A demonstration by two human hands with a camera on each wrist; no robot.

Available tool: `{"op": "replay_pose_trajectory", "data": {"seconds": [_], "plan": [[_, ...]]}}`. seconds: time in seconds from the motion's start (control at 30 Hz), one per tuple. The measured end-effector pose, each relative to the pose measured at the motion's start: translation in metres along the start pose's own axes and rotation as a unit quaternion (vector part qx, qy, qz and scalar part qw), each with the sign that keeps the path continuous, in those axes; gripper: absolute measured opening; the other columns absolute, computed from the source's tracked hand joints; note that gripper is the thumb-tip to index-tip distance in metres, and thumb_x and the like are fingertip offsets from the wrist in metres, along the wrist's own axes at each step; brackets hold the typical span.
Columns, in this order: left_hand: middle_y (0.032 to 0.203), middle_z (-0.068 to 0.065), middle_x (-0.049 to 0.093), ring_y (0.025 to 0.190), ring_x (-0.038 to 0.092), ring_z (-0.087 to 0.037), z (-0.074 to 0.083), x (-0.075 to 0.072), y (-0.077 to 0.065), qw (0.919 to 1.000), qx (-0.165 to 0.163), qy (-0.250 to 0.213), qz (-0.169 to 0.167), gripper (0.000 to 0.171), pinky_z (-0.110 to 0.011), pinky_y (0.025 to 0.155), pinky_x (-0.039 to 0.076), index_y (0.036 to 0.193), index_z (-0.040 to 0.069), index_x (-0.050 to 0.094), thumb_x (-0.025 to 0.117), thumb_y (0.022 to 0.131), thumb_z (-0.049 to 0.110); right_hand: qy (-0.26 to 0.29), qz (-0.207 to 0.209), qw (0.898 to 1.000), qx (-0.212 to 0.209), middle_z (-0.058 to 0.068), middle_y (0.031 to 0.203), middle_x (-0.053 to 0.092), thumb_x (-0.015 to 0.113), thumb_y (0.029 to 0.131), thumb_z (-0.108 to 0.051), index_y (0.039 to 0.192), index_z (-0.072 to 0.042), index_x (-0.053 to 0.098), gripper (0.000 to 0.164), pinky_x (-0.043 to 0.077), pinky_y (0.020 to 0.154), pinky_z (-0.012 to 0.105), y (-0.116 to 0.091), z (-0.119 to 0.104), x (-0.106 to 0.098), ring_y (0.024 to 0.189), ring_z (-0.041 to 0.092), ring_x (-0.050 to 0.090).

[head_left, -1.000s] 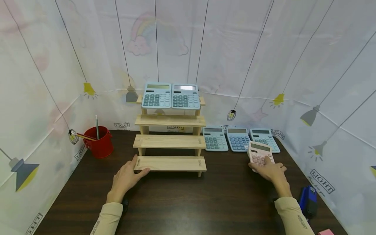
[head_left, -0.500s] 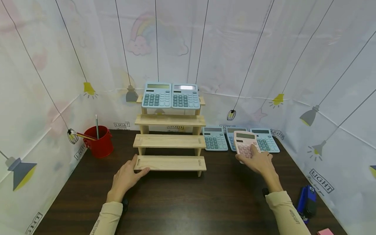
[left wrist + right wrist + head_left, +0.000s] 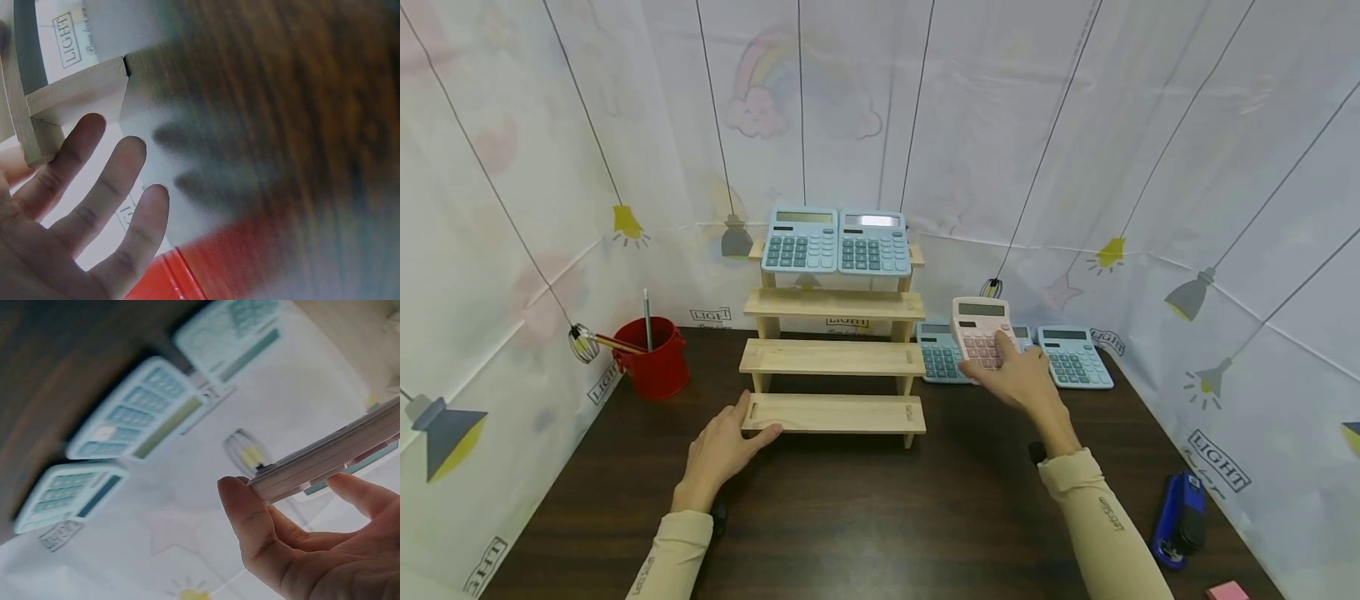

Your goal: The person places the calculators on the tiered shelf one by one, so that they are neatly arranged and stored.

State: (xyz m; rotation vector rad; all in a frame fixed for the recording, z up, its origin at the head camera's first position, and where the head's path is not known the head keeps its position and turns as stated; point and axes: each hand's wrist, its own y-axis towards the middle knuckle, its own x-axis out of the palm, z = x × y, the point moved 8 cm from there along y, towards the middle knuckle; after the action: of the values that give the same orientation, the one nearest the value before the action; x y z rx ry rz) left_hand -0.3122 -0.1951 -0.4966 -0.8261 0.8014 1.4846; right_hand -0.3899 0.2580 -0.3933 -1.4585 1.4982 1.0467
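Observation:
In the head view my right hand (image 3: 1018, 377) grips a pink calculator (image 3: 981, 322) by its lower end, lifted above the table. The right wrist view shows the same calculator (image 3: 331, 453) edge-on between thumb and fingers. My left hand (image 3: 721, 450) touches the left front corner of a wooden tiered shelf (image 3: 835, 412); in the left wrist view its fingers (image 3: 103, 187) are spread and fairly straight beside the shelf's end. Two light blue calculators, a left one (image 3: 800, 240) and a right one (image 3: 874, 242), lean side by side on the top tier.
Behind the pink calculator, blue calculators lie in a row, among them a left one (image 3: 938, 358) and a right one (image 3: 1075, 358). A red bucket (image 3: 658, 367) with pencils stands left of the shelf. At right are a blue stapler (image 3: 1182, 517) and a pink block (image 3: 1227, 591).
My right hand has carried the pink calculator leftward and upward, from before the right end of the blue row toward the shelf. The left hand has stayed at the shelf corner.

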Motion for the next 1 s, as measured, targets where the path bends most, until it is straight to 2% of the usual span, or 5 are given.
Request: {"op": "replay_pose_trajectory", "data": {"seconds": [0.2, 0.33, 0.47, 0.73, 1.0], "plan": [[0.145, -0.027, 0.051, 0.121, 0.058, -0.045, 0.0, -0.001, 0.0, 1.0, 0.0, 0.001, -0.003, 0.101, -0.064, 0.091, 0.05, 0.16, 0.008, 0.026, 0.056, 0.088, 0.073, 0.006, 0.019, 0.999, -0.031, 0.037, 0.128, 0.047, 0.053, 0.082, -0.082, 0.16, -0.016, 0.024, 0.107, 0.045, 0.081, 0.064, 0.008, -0.031, -0.009, 0.114, 0.053, 0.045], [0.144, -0.027, 0.052, 0.12, 0.059, -0.045, 0.0, -0.001, 0.0, 1.0, 0.0, 0.002, -0.002, 0.102, -0.063, 0.089, 0.051, 0.159, 0.007, 0.027, 0.056, 0.088, 0.074, 0.011, 0.014, 0.999, -0.035, 0.039, 0.132, 0.044, 0.052, 0.081, -0.083, 0.161, -0.018, 0.023, 0.107, 0.046, 0.084, 0.066, 0.012, -0.044, -0.009, 0.117, 0.055, 0.046], [0.144, -0.027, 0.052, 0.119, 0.059, -0.045, 0.0, -0.001, 0.0, 1.0, 0.0, 0.004, -0.003, 0.102, -0.063, 0.089, 0.051, 0.159, 0.008, 0.027, 0.056, 0.087, 0.075, 0.009, 0.003, 0.999, -0.037, 0.044, 0.142, 0.036, 0.051, 0.081, -0.084, 0.162, -0.018, 0.02, 0.108, 0.042, 0.091, 0.071, 0.017, -0.054, -0.008, 0.129, 0.063, 0.038], [0.144, -0.026, 0.053, 0.118, 0.06, -0.044, 0.001, 0.0, -0.001, 1.0, -0.002, 0.003, -0.004, 0.102, -0.064, 0.088, 0.051, 0.159, 0.008, 0.027, 0.056, 0.087, 0.075, 0.002, -0.005, 0.999, -0.033, 0.043, 0.142, 0.035, 0.053, 0.082, -0.081, 0.16, -0.016, 0.025, 0.105, 0.043, 0.091, 0.071, 0.023, -0.065, -0.008, 0.129, 0.063, 0.035], [0.145, -0.026, 0.052, 0.12, 0.059, -0.044, 0.0, 0.0, -0.001, 0.9999, -0.006, 0.004, -0.007, 0.103, -0.064, 0.091, 0.05, 0.16, 0.009, 0.026, 0.055, 0.087, 0.076, -0.027, 0.02, 0.999, -0.041, 0.041, 0.134, 0.037, 0.058, 0.08, -0.076, 0.155, -0.017, 0.036, 0.098, 0.042, 0.094, 0.065, 0.022, -0.078, -0.016, 0.123, 0.053, 0.038]]}}
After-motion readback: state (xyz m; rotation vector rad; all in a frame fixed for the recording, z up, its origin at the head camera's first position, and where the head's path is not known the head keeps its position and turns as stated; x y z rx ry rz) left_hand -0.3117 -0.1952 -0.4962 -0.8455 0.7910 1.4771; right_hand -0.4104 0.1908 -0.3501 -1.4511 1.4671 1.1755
